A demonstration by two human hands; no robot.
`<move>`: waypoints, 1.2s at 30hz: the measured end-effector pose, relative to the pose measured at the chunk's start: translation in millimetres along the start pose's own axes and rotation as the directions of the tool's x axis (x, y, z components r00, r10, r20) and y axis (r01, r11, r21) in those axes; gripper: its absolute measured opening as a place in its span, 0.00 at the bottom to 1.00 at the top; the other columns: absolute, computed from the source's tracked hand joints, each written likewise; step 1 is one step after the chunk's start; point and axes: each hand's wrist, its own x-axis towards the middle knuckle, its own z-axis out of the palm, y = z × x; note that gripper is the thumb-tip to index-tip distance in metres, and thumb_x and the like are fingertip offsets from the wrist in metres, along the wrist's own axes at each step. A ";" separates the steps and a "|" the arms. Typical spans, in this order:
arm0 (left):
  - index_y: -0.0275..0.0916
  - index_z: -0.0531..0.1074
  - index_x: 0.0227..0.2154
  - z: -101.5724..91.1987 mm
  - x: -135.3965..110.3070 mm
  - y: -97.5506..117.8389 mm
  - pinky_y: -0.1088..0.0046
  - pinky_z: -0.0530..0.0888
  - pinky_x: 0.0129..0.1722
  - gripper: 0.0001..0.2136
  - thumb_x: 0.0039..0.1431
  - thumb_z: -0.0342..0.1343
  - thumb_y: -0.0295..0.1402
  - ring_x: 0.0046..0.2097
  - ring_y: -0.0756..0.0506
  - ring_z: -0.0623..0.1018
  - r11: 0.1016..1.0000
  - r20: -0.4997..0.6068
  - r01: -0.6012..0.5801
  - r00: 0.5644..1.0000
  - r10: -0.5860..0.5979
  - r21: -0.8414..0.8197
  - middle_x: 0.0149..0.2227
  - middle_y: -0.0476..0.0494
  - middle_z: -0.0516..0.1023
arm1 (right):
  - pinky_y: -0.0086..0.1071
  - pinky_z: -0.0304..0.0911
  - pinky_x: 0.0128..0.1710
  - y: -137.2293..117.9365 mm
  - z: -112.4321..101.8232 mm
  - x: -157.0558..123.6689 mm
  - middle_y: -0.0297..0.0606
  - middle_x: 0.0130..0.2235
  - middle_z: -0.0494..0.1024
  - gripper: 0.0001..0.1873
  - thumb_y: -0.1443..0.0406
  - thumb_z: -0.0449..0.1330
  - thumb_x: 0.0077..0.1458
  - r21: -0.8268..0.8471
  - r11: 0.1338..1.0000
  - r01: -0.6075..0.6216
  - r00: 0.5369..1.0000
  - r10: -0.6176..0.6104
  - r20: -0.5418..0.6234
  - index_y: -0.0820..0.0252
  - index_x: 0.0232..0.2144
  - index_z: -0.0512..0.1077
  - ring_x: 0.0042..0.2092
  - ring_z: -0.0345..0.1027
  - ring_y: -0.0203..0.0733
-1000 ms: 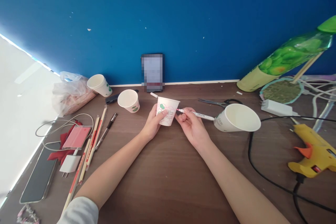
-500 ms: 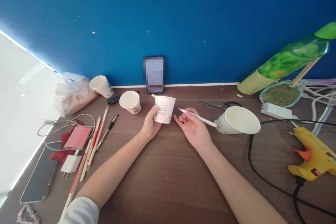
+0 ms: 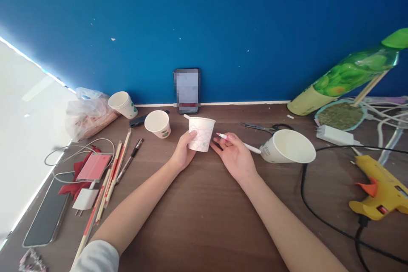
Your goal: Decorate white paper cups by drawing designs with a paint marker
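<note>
My left hand (image 3: 184,149) grips a white paper cup (image 3: 200,133) with pink scribbles on its side, standing upright on the brown table (image 3: 204,216). My right hand (image 3: 234,155) holds a white marker with a pink tip (image 3: 237,142), the tip pointing left and close to the cup's right side. A small white cap (image 3: 187,116) lies just behind the cup.
Two more paper cups (image 3: 157,123) (image 3: 123,104) stand to the left, a large one (image 3: 288,146) lies on its side to the right. Scissors (image 3: 264,127), yellow glue gun (image 3: 379,187) with black cable, green bottle (image 3: 344,74), sticks (image 3: 111,174), phone (image 3: 47,214), charger (image 3: 83,199), plastic bag (image 3: 86,112).
My left hand has turned the cup, so its green print is out of sight and pink scribbles face me. The marker drew away from the cup, then came back near it.
</note>
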 end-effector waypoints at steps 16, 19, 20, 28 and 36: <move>0.35 0.73 0.33 2.4 -8.1 -2.4 0.73 0.67 0.35 0.19 0.42 0.67 0.43 0.32 0.49 0.73 0.965 0.023 -0.060 0.998 0.056 0.257 0.29 0.47 0.76 | 0.29 0.68 0.36 0.1 -0.8 1.8 0.27 0.19 0.71 0.09 0.65 0.69 0.39 0.069 0.996 0.050 0.999 -0.050 -0.009 0.57 0.19 0.70 0.27 0.66 0.32; 0.35 0.73 0.33 2.2 -7.6 -2.3 0.73 0.67 0.36 0.19 0.43 0.67 0.44 0.32 0.48 0.73 0.965 0.027 -0.062 0.998 0.057 0.254 0.29 0.47 0.76 | 0.28 0.67 0.35 0.3 -0.8 1.2 0.27 0.19 0.70 0.09 0.65 0.68 0.40 0.058 0.997 0.057 0.998 -0.057 0.000 0.57 0.19 0.70 0.26 0.65 0.31; 0.34 0.73 0.34 2.2 -7.4 -2.4 0.73 0.67 0.36 0.20 0.43 0.67 0.44 0.32 0.48 0.73 0.965 0.031 -0.062 0.998 0.056 0.255 0.29 0.47 0.76 | 0.27 0.67 0.35 0.6 -0.6 1.0 0.27 0.19 0.70 0.08 0.66 0.68 0.40 0.045 0.997 0.061 0.998 -0.062 0.005 0.57 0.19 0.70 0.26 0.65 0.31; 0.35 0.73 0.34 2.2 -7.5 -3.0 0.74 0.66 0.35 0.20 0.43 0.67 0.45 0.31 0.49 0.73 0.961 0.028 -0.064 0.998 0.059 0.269 0.30 0.47 0.77 | 0.29 0.67 0.35 2.5 1.5 -0.5 0.27 0.17 0.70 0.08 0.64 0.67 0.40 -0.037 0.995 0.093 0.996 -0.093 0.004 0.56 0.20 0.70 0.27 0.66 0.33; 0.35 0.73 0.33 4.0 -7.6 -1.3 0.73 0.66 0.36 0.20 0.42 0.68 0.44 0.32 0.48 0.73 0.964 0.019 -0.062 0.998 0.059 0.260 0.29 0.47 0.77 | 0.31 0.66 0.37 2.2 0.0 0.0 0.27 0.18 0.69 0.09 0.63 0.67 0.41 -0.041 0.995 0.089 0.996 -0.090 -0.005 0.55 0.21 0.69 0.28 0.67 0.34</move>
